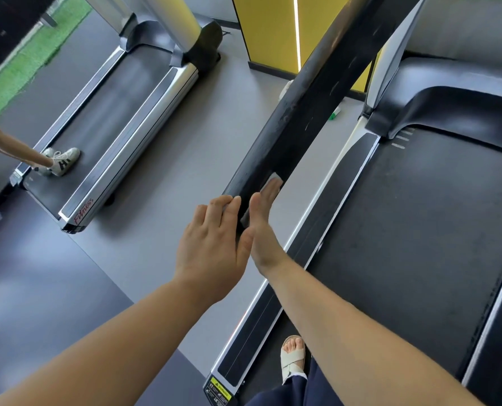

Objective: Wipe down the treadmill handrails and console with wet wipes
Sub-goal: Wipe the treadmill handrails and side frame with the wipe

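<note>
A long black handrail (pixel 299 112) runs diagonally from the top right down to its near end at the middle of the view. My right hand (pixel 263 227) lies flat along the rail's right side and presses a white wet wipe (pixel 270 183) against it; the wipe shows at my fingertips and under my palm. My left hand (pixel 211 244) rests with fingers together on the left side of the rail's near end, holding nothing. The console is out of view.
The treadmill belt (pixel 419 230) and its side rail lie below on the right; my sandalled foot (pixel 293 357) stands there. A second treadmill (pixel 117 127) at left carries another person's leg and sneaker (pixel 60 161). A small green and white item (pixel 334 113) lies on the grey floor.
</note>
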Demonstrator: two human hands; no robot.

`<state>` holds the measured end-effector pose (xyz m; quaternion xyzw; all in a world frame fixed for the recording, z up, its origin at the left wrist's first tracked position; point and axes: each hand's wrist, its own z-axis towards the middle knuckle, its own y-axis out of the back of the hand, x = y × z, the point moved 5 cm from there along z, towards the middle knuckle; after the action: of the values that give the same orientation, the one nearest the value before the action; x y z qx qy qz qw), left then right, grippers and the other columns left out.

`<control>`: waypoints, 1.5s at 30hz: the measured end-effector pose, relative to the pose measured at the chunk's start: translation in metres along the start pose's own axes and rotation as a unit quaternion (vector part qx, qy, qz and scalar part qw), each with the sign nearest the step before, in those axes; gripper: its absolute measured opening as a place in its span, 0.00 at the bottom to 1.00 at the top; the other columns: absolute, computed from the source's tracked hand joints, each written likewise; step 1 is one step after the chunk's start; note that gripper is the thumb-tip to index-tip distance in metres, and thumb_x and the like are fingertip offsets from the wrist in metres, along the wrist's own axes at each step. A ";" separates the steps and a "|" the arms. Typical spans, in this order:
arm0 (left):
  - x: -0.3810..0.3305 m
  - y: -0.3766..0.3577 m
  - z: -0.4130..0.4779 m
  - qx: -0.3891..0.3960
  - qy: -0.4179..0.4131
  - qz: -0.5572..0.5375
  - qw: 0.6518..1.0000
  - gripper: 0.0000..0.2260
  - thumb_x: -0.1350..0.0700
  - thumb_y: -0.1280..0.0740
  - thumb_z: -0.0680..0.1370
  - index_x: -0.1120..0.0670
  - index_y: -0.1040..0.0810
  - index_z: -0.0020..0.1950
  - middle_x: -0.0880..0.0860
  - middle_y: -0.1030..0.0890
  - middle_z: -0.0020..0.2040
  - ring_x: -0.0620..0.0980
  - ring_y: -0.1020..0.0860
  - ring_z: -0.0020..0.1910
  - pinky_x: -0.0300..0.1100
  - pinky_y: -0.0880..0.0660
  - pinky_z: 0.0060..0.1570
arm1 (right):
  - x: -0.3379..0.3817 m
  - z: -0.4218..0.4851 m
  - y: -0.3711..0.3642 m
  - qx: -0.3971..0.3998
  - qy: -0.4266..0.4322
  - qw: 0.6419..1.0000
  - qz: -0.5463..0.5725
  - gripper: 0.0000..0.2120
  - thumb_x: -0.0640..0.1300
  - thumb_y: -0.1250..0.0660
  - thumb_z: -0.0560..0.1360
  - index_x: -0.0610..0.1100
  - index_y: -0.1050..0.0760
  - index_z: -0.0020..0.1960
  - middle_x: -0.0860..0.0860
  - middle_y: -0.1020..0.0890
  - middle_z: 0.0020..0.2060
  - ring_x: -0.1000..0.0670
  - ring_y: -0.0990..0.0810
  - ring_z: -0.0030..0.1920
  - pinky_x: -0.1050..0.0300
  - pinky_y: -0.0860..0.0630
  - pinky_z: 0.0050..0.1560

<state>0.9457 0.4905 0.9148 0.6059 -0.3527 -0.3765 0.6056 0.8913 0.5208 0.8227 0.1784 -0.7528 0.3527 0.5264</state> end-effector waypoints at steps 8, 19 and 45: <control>-0.022 -0.001 0.043 -0.002 -0.102 0.030 0.994 0.26 0.45 0.46 0.78 0.63 0.27 0.67 0.60 0.26 0.67 0.59 0.31 0.66 0.57 0.28 0.59 | 0.021 0.072 0.050 -0.105 -0.049 0.993 -0.004 0.34 0.66 0.58 0.78 0.53 0.67 0.76 0.56 0.65 0.76 0.58 0.67 0.74 0.47 0.63 0.76; -0.023 0.001 0.052 0.064 -0.065 -0.024 0.996 0.33 0.40 0.52 0.77 0.60 0.35 0.73 0.55 0.34 0.73 0.56 0.33 0.70 0.45 0.41 0.69 | 0.038 0.067 0.058 -0.072 -0.046 0.996 -0.006 0.31 0.62 0.59 0.80 0.50 0.68 0.76 0.56 0.67 0.75 0.57 0.68 0.74 0.48 0.63 0.76; -0.038 0.002 0.056 0.006 -0.025 0.069 0.997 0.29 0.43 0.52 0.81 0.64 0.25 0.65 0.59 0.22 0.59 0.53 0.30 0.56 0.44 0.23 0.49 | 0.059 0.084 0.082 -0.037 -0.046 0.997 -0.043 0.30 0.59 0.60 0.82 0.49 0.70 0.75 0.55 0.69 0.75 0.56 0.67 0.74 0.49 0.63 0.76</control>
<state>0.8784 0.4983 0.9184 0.5741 -0.4107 -0.3472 0.6174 0.7606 0.5227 0.8324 0.2073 -0.7803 0.2934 0.5120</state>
